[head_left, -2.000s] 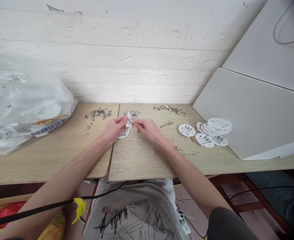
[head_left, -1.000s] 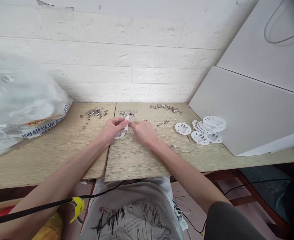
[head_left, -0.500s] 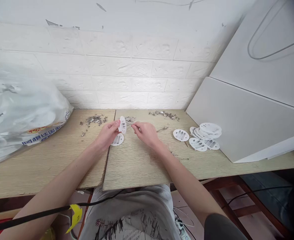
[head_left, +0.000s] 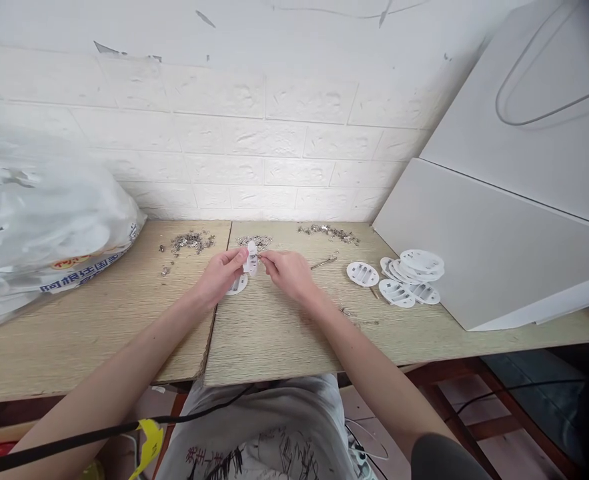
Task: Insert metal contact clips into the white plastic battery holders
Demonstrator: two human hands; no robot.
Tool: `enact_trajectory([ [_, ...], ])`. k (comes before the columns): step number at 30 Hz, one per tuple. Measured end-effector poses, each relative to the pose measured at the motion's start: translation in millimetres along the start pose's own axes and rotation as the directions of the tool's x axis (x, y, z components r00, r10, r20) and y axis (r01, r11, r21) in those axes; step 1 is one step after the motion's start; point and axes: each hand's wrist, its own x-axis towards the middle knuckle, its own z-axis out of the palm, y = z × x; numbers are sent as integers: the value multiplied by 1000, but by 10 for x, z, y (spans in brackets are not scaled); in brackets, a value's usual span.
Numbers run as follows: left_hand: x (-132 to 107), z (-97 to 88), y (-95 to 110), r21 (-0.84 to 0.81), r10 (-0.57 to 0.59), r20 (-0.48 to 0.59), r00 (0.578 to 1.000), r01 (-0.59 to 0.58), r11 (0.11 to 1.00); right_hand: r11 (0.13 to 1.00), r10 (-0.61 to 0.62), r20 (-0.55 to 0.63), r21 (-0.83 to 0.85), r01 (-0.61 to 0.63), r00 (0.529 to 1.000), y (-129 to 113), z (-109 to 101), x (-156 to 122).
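My left hand (head_left: 223,273) grips a small round white plastic disc (head_left: 251,257), held upright above the wooden bench (head_left: 274,327). My right hand (head_left: 287,273) is pinched at the disc's right edge, its fingertips closed on something too small to make out. A second white disc (head_left: 237,285) lies flat on the bench just under my left hand. Small piles of metal bits (head_left: 254,241) lie right behind both hands.
More metal bits lie at the back left (head_left: 190,241) and back right (head_left: 329,232). A stack of white discs (head_left: 410,277) sits at the right, beside a leaning white panel (head_left: 479,247). A full plastic sack (head_left: 44,220) fills the left end. A small metal tool (head_left: 327,262) lies nearby.
My right hand went to the metal bits and came back to the disc. My left hand lifted the disc, then lowered it a little. The view tilted upward.
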Motion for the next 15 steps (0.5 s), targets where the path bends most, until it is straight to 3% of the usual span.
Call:
enact_trajectory([
  [15,-2,23,-11,45,-12,-8,1000,13,999,999,32,24,-25,-31,999,-36,-25,-1],
])
